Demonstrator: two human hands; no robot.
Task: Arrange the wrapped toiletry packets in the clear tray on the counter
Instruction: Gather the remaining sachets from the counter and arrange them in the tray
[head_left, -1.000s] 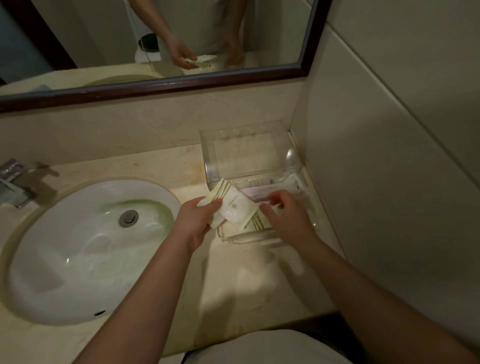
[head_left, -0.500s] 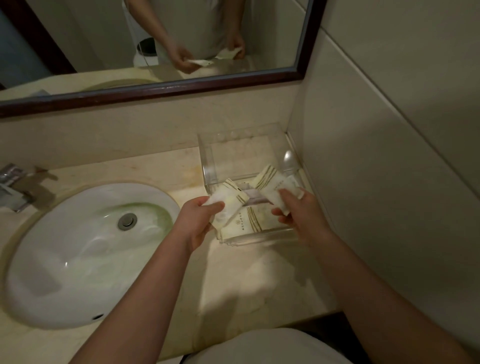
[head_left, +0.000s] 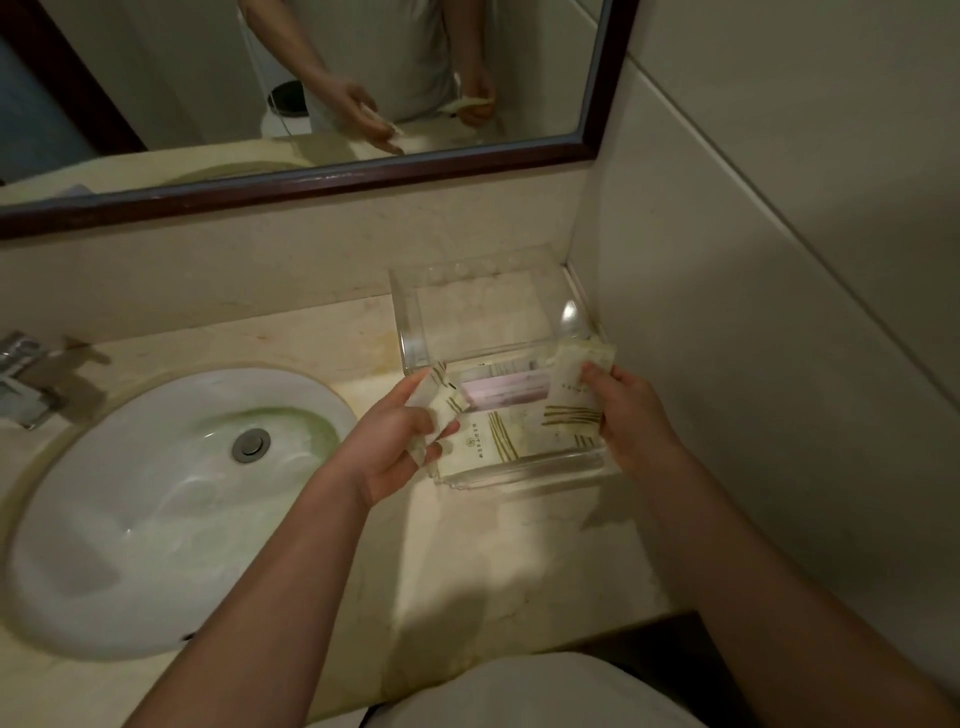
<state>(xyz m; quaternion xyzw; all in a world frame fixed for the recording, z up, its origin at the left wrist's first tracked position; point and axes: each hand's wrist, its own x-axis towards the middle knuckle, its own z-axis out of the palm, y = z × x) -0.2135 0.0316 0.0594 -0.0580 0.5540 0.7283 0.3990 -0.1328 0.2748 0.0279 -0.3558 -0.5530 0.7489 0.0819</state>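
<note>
A clear tray (head_left: 410, 332) stands on the counter against the right wall. Inside its near half lie a cream packet with green stripes (head_left: 493, 441) and a pinkish-white packet (head_left: 506, 388). My left hand (head_left: 395, 441) grips a small cream striped packet (head_left: 441, 397) at the tray's near left corner. My right hand (head_left: 631, 415) pinches another cream packet (head_left: 574, 384) over the tray's right side. The far half of the tray holds nothing.
A white oval sink (head_left: 171, 509) with a metal drain fills the left of the counter, and a chrome tap (head_left: 23, 379) sits at the far left. A dark-framed mirror (head_left: 322, 179) hangs above. The tiled wall (head_left: 753, 312) stands close on the right.
My hands have drawn apart. The right hand lifted a packet out and carried it to the tray's right side, and the left hand moved its packet to the left corner.
</note>
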